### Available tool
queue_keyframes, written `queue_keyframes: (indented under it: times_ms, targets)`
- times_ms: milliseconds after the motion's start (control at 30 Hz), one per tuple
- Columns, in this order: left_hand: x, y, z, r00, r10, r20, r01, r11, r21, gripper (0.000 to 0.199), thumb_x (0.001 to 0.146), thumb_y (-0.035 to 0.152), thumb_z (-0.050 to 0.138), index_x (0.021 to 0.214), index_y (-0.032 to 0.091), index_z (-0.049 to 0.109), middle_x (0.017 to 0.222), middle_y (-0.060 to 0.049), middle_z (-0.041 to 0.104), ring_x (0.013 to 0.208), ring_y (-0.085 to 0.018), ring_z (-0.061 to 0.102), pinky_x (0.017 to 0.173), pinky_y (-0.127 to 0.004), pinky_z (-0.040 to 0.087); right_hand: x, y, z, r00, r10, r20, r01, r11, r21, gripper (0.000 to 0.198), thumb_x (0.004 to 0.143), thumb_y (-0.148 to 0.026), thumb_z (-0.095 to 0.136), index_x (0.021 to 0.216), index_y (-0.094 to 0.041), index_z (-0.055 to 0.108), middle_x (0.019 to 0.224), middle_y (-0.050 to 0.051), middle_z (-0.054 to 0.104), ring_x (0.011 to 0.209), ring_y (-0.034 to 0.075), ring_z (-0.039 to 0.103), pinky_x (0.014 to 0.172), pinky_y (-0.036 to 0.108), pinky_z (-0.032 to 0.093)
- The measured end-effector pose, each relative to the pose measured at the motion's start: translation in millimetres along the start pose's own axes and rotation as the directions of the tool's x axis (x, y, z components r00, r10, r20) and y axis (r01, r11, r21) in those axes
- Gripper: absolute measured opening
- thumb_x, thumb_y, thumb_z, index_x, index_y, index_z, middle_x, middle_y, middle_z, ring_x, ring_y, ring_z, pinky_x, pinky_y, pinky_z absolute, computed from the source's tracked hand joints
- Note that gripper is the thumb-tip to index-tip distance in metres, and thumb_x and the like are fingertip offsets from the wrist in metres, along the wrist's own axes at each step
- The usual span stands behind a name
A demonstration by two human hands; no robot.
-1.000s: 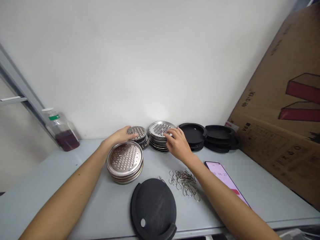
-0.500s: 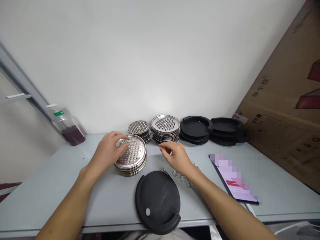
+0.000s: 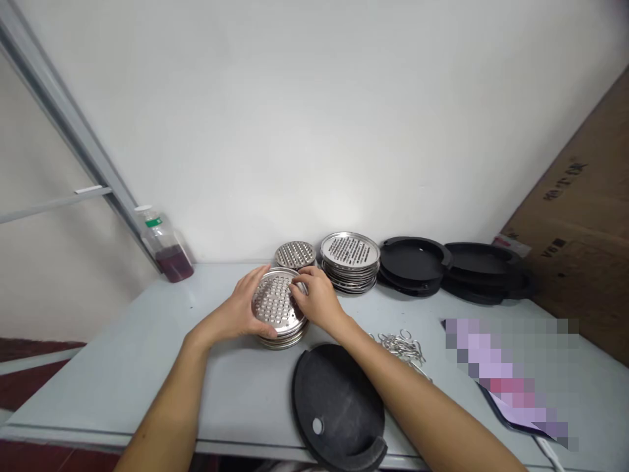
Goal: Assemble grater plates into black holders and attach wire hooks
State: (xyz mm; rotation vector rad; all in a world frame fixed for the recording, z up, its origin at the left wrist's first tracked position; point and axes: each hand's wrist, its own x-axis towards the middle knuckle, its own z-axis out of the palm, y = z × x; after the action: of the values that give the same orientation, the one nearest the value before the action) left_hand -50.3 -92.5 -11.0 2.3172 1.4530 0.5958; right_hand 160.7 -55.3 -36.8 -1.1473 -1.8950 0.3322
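A stack of round metal grater discs (image 3: 278, 305) stands before me, its top one full of raised holes. My left hand (image 3: 246, 308) spans the left side of this stack, thumb on the near rim and fingers at the far-left rim. Over the right edge of the top disc, my right hand (image 3: 317, 295) has its fingers curled closed at the rim; their tips are partly hidden. A round black holder (image 3: 339, 400) with a raised partial rim and one round hole lies nearer me, partly beneath my right forearm.
Behind are a smaller grater stack (image 3: 295, 252), a taller one (image 3: 350, 259) and black round holders (image 3: 415, 265). Small metal wire clips (image 3: 405, 347) lie by my right forearm, with a phone (image 3: 521, 410) beyond. A bottle (image 3: 171, 255) stands left, a cardboard box (image 3: 580, 242) right.
My right hand has moved from the open table onto the right edge of the grater stack. My left hand has shifted down around its left side. The view has turned slightly left.
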Motion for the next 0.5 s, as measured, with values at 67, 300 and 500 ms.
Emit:
queue_keyframes:
  times_ms: [67, 300, 500]
  targets:
    - [0.8, -0.1, 0.5, 1.0, -0.003, -0.004, 0.003, 1.0, -0.014, 0.128, 0.057, 0.053, 0.087, 0.155, 0.027, 0.01, 0.161, -0.013, 0.017, 0.148, -0.033, 0.018, 0.12, -0.048, 0.023, -1.9, 2.7, -2.3, 1.0, 0.012, 0.003, -0.012, 0.999, 0.035, 0.014, 0.084, -0.023, 0.067, 0.092, -0.017, 0.077, 0.112, 0.012, 0.068, 0.107, 0.025, 0.062, 0.097, 0.038, 0.046]
    - [3.4, -2.7, -6.1, 0.942, -0.112, -0.318, 0.065, 0.986, -0.156, 0.054, 0.085, 0.048, 0.064, 0.133, 0.025, 0.054, 0.14, -0.008, 0.053, 0.128, -0.027, 0.051, 0.106, -0.042, 0.044, 0.1, 27.7, -21.7, 0.993, 0.07, -0.098, -0.063, 0.996, 0.07, 0.022, 0.086, -0.014, 0.058, 0.101, -0.016, 0.074, 0.093, 0.008, 0.074, 0.078, 0.019, 0.067, 0.078, 0.032, 0.052]
    - [-1.2, -6.5, -17.5, 0.884, -0.069, -0.463, 0.088, 0.996, 0.019, 0.01, 0.085, 0.029, 0.063, 0.087, 0.026, 0.072, 0.099, 0.0, 0.07, 0.094, -0.02, 0.064, 0.084, -0.034, 0.049, 7.9, 27.2, -15.8, 0.998, -0.005, -0.067, 0.007, 0.999, 0.034, 0.013, 0.082, -0.013, 0.065, 0.087, -0.018, 0.077, 0.089, 0.006, 0.072, 0.073, 0.016, 0.065, 0.076, 0.029, 0.05]
